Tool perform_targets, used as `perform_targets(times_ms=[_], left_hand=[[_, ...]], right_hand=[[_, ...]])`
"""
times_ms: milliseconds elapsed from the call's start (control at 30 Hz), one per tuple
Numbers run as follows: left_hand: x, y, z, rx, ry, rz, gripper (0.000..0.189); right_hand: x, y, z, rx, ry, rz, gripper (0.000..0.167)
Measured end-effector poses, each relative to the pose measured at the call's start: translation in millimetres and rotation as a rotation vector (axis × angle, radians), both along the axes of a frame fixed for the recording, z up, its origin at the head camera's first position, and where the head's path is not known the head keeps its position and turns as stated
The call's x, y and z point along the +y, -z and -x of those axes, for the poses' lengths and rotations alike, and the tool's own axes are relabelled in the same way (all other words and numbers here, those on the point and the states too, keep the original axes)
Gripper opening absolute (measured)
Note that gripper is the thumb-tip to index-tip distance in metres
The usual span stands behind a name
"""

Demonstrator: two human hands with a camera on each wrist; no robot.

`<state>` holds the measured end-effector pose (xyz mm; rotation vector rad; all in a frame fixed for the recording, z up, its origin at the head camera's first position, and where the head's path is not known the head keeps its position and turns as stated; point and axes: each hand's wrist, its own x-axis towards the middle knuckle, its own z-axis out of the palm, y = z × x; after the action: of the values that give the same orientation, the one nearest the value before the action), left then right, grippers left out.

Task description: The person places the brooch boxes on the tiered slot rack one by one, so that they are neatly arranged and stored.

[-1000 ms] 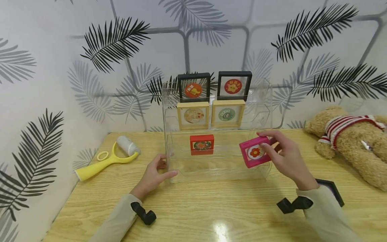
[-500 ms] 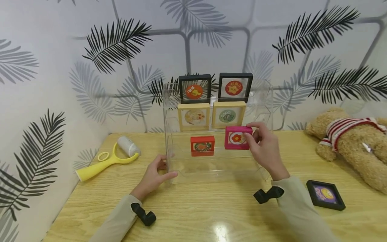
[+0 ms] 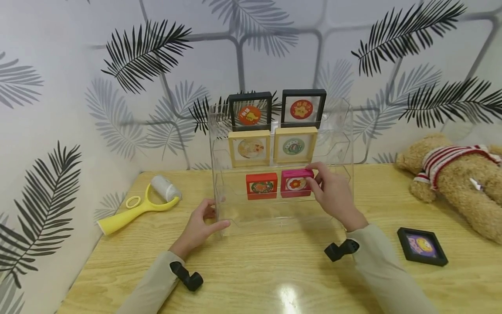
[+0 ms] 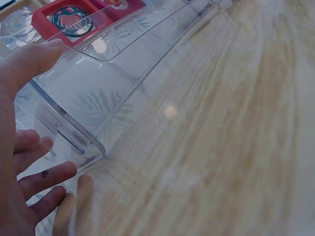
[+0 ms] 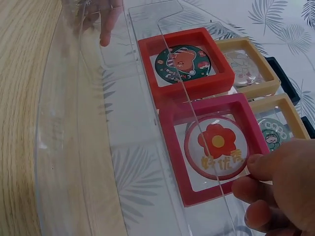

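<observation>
A clear acrylic display rack (image 3: 251, 223) with stepped tiers stands on the wooden table. My left hand (image 3: 201, 223) holds its left side, thumb over the front edge and fingers around the side panel. On the lower tier, my right hand (image 3: 333, 192) pinches the right edge of a pink picture frame (image 3: 285, 187) with a red flower badge. The pink frame stands behind the tier's clear lip, beside a red frame (image 5: 197, 88). Two cream frames (image 3: 231, 150) fill the middle tier, and two black frames (image 3: 323, 109) stand on top.
One more black frame (image 3: 422, 246) lies flat on the table at right. A teddy bear (image 3: 451, 179) in a striped top lies beyond it. At left are a yellow slingshot-shaped tool (image 3: 129, 218), a yellow ring (image 3: 133, 202) and a white cylinder (image 3: 164, 187). A patterned wall (image 3: 282, 56) stands behind.
My right hand has carried the pink frame left and down onto the lower tier beside the red frame, straightening it. The flat black frame came into full view. My left hand stays put.
</observation>
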<state>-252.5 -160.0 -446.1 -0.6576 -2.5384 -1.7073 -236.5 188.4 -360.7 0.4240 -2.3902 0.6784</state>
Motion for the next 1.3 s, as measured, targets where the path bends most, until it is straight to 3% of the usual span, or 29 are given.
perform_targets(times_ms=[233,467,633,800,1100,1167,1300], left_hand=[[-2.5,-2.2,0.2,0.003,0.012,0.004,0.054],[-5.2,-4.4,-1.2,-0.007,-0.004,0.015,0.053],[0.8,-4.3,-2.2,-0.014,0.009,0.017,0.056],[4.0,-0.6,1.2,0.004,0.025,-0.014,0.056],[-3.4,2.4,-0.2,-0.01,-0.013,-0.004,0.055],[-2.9,2.3,0.6,-0.005,-0.012,0.0,0.054],[-0.8,2.9,1.9,-0.004,-0.004,0.003,0.054]], right_hand=[[6.9,-4.8,-7.7,-0.018,-0.052,0.016,0.037],[19.8,-0.5,-12.2,0.007,-0.134,0.039,0.031],[37.3,-0.5,-26.7,0.004,-0.222,0.029,0.032],[61.5,0.0,-43.2,0.009,-0.257,0.022,0.033],[117.0,12.7,-78.7,-0.199,-0.176,0.068,0.021],[133.5,14.3,-84.8,-0.27,-0.204,0.08,0.023],[170.5,18.1,-93.9,-0.503,-0.365,0.078,0.044]])
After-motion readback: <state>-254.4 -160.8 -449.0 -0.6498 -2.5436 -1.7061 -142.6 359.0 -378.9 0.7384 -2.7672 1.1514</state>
